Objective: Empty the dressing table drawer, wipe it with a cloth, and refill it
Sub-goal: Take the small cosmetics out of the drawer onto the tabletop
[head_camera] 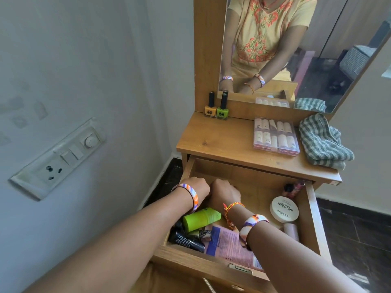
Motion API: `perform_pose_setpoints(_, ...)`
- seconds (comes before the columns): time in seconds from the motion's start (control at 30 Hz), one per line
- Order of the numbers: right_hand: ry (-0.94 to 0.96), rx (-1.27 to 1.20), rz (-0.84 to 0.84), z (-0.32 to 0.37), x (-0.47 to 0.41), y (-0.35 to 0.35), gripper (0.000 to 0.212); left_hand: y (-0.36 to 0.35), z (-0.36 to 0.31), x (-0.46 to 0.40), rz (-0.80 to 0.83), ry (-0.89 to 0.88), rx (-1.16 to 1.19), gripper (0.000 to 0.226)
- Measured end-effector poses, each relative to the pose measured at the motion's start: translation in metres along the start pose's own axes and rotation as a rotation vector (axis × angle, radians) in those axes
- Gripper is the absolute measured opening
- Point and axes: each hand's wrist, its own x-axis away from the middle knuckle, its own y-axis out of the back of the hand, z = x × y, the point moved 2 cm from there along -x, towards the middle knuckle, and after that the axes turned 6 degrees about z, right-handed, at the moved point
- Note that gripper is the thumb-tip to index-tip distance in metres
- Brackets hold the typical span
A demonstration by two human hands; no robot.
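Head view of a wooden desk (220, 140) with its drawer (313, 218) pulled open. Both forearms reach forward and down into the drawer's left rear part; the left hand (195, 188) and right hand (225, 194) lie knuckles-up, side by side and touching, fingers curled under and hidden, so whether either grip is closed on anything cannot be told. Each wrist bears a striped bangle; the right also a thread band. Inside the drawer: a green tube (201, 218) under the left wrist, dark tubes (187, 240) at front left, a printed sachet (229, 246), a white round jar (284, 209) labelled nail polish at right. On the desk top stand two nail polish bottles (216, 108); a clear nail box (276, 135) lies just beside a folded striped cloth (323, 142).
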Motion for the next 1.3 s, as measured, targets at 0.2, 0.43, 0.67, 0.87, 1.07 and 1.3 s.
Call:
perform_pose_setpoints(0.2, 0.027, 0.047, -0.165, -0.011, 0.015, 0.023, 0.018, -0.005, 0.001, -0.014, 0.041, 0.042, 0.097, 0.039)
perform_pose_setpoints(0.43, 0.033, -0.2, -0.251, -0.026, 0.032, 0.049, 0.011, 0.005, -0.003, -0.009, 0.105, 0.04, -0.016, 0.033)
perform_pose_setpoints(0.67, 0.051, -0.796, -0.334, -0.027, 0.046, 0.082, 0.01, 0.027, 0.017, -0.002, -0.07, -0.023, 0.29, 0.032)
perform_pose_setpoints(0.87, 0.08, -1.447, -0.294, -0.018, 0.039, 0.117, 0.012, 0.059, 0.051, 0.021, -0.24, -0.071, 1.085, 0.027)
perform_pose_setpoints(1.07, 0.024, -1.562, -0.066, -0.014, 0.008, 0.125, 0.042, 0.078, 0.067, 0.004, -0.525, 0.059, 1.36, 0.034)
perform_pose_setpoints(1.3, 0.12, -0.93, -0.361, -0.002, -0.037, 0.112, 0.041, 0.088, 0.071, -0.03, -0.74, 0.28, 1.173, 0.032)
